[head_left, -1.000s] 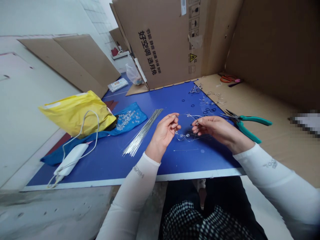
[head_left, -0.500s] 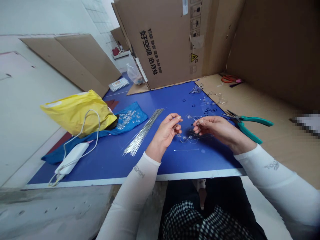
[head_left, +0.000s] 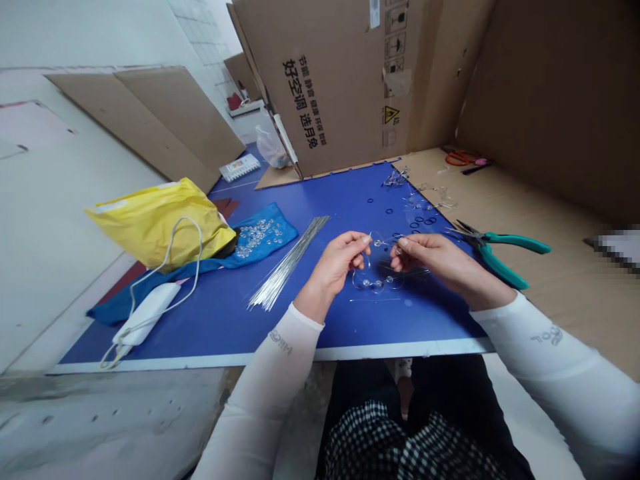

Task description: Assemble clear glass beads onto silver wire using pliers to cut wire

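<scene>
Between my hands is a thin wire loop with several clear beads (head_left: 379,284), held over the blue table (head_left: 300,333). My left hand (head_left: 345,257) pinches the wire on its left side with thumb and forefinger. On the right side, my right hand (head_left: 420,253) has its thumb and fingers closed on the beaded wire. One clear bead (head_left: 377,243) shows in the gap between the fingertips. A thin loose wire (head_left: 375,299) lies on the table just below the loop.
Left of my hands lie a bundle of silver wires (head_left: 290,263), a blue cloth with clear beads (head_left: 260,235), a yellow bag (head_left: 165,223) and a white device (head_left: 147,317). Green-handled pliers (head_left: 500,250), black rings (head_left: 417,227) and scissors (head_left: 463,159) are at right. Cardboard (head_left: 350,87) stands behind.
My left hand has moved slightly right, its thumb and forefinger now at the wire near the upper bead. The beaded loop has shifted a little; the view has moved slightly.
</scene>
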Action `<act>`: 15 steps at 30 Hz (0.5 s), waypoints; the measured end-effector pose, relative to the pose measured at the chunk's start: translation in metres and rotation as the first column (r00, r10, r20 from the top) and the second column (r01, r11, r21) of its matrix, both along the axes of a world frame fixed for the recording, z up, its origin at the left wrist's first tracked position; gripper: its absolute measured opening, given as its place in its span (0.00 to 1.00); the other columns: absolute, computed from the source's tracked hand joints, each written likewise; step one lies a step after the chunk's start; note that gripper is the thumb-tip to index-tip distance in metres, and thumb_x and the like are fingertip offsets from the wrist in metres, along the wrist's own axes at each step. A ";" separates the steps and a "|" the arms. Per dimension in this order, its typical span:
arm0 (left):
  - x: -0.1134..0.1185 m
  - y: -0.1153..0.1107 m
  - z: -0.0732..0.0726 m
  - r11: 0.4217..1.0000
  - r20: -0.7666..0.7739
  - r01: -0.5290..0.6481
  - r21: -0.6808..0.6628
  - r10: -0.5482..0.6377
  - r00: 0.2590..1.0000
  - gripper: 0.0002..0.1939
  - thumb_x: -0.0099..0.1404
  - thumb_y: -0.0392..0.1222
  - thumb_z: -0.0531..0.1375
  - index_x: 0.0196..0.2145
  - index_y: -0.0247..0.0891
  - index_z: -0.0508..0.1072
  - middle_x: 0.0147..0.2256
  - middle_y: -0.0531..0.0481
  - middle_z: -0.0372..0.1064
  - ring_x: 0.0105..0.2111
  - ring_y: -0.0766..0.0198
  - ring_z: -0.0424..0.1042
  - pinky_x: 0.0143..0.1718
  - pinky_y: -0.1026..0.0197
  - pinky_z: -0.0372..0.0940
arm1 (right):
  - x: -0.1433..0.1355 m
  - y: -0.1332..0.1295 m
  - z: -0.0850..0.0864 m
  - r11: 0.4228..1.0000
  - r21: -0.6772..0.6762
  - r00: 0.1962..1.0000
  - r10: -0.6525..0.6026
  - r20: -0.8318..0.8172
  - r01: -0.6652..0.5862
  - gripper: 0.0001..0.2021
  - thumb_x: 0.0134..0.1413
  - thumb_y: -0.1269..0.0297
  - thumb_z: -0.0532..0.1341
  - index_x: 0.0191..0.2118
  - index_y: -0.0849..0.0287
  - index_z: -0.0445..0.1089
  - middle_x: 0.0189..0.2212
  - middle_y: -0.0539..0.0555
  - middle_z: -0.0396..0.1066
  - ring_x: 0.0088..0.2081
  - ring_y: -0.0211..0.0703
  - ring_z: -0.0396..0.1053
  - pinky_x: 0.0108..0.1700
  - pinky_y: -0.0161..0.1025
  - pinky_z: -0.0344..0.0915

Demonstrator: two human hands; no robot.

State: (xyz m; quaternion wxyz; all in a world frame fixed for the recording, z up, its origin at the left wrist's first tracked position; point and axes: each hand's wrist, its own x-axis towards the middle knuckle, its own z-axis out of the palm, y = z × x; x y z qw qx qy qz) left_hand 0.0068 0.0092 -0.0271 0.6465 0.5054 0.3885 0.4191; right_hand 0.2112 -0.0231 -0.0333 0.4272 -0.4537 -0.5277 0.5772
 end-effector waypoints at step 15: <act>0.007 -0.007 0.000 0.963 -0.351 0.141 0.228 -0.054 0.935 0.09 0.62 0.43 0.64 0.38 0.35 0.73 0.26 0.56 0.63 0.21 0.73 0.61 0.24 0.67 0.59 | -0.003 0.004 -0.012 0.995 0.091 0.960 0.005 0.279 -0.031 0.18 0.59 0.46 0.59 0.27 0.54 0.70 0.24 0.53 0.75 0.27 0.43 0.72 0.35 0.41 0.67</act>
